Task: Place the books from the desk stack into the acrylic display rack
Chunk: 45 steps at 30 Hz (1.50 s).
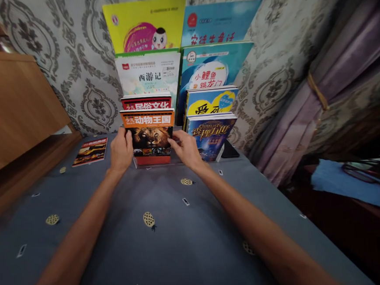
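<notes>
Between my two hands stands an orange-topped book with a lion on its cover (pixel 152 136), upright at the front of the left row. My left hand (pixel 121 150) grips its left edge, and my right hand (pixel 185 147) pinches its right edge. Right behind it shows the top of a red book (pixel 147 104), then a white-green book (pixel 148 75) and a tall yellow-green book (pixel 148 25). Beside my right hand a dark blue book (pixel 211 134) fronts the right row, with a yellow-blue book (pixel 211 100) and teal books (pixel 218 63) behind. The rack's lower part is mostly hidden.
A small dark-red book (pixel 90 151) lies flat on the blue cloth (pixel 172 249) at left. A wooden cabinet (pixel 16 112) borders the left side. A black flat object (pixel 230 149) lies right of the rack. A purple curtain (pixel 298 94) hangs at right, near glasses on blue fabric (pixel 354 182).
</notes>
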Each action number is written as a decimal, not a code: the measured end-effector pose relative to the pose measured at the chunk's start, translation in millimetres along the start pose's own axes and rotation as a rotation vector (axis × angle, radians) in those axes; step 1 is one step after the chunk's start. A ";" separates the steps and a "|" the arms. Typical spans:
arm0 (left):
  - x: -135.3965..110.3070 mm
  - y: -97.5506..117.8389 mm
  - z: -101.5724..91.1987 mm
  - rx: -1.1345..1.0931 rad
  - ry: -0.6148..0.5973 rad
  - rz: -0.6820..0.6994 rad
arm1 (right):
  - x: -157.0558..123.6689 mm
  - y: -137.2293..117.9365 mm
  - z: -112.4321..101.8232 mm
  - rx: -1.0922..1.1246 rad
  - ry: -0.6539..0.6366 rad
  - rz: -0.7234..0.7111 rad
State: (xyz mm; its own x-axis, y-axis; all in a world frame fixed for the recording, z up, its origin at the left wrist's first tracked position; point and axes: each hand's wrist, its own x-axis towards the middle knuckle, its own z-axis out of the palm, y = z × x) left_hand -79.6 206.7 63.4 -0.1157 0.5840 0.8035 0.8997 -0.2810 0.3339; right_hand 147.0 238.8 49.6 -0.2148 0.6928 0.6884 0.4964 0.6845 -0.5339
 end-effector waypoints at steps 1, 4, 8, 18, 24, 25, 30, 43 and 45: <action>0.2 -0.1 -1.5 0.043 -0.025 0.006 | 0.3 0.1 -1.0 -0.059 -0.012 -0.005; 1.8 -1.2 -5.5 0.148 -0.096 0.017 | 1.7 -0.9 -3.3 -0.179 -0.050 -0.004; 3.5 -3.3 -8.3 0.189 -0.133 0.014 | 3.3 -3.7 -4.0 -0.255 -0.066 -0.021; 2.3 -1.0 -10.3 0.251 -0.206 -0.006 | 2.9 -8.5 -5.4 -0.324 -0.086 -0.010; 1.0 -1.8 -10.5 0.383 -0.288 -0.009 | -2.1 -19.5 -4.4 -0.513 -0.264 0.098; 0.7 -1.7 -10.6 0.402 -0.302 -0.008 | -3.5 -21.6 -4.5 -0.542 -0.299 0.123; -0.2 1.6 -12.0 0.454 -0.357 -0.019 | -7.5 -28.9 -6.1 -0.633 -0.415 0.224; -1.2 0.5 -9.9 0.394 -0.401 -0.045 | -4.8 -39.8 -4.3 -0.616 -0.409 0.311; -1.1 -0.5 -9.5 0.369 -0.399 -0.042 | -4.9 -36.8 -1.8 -0.617 -0.403 0.308</action>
State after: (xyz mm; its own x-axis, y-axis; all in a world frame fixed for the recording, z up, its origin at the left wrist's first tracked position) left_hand -83.9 198.9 67.0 -0.0503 0.8531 0.5194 0.9941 -0.0073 0.1082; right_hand 131.3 209.8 66.8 -0.2209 0.9397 0.2611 0.9337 0.2811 -0.2218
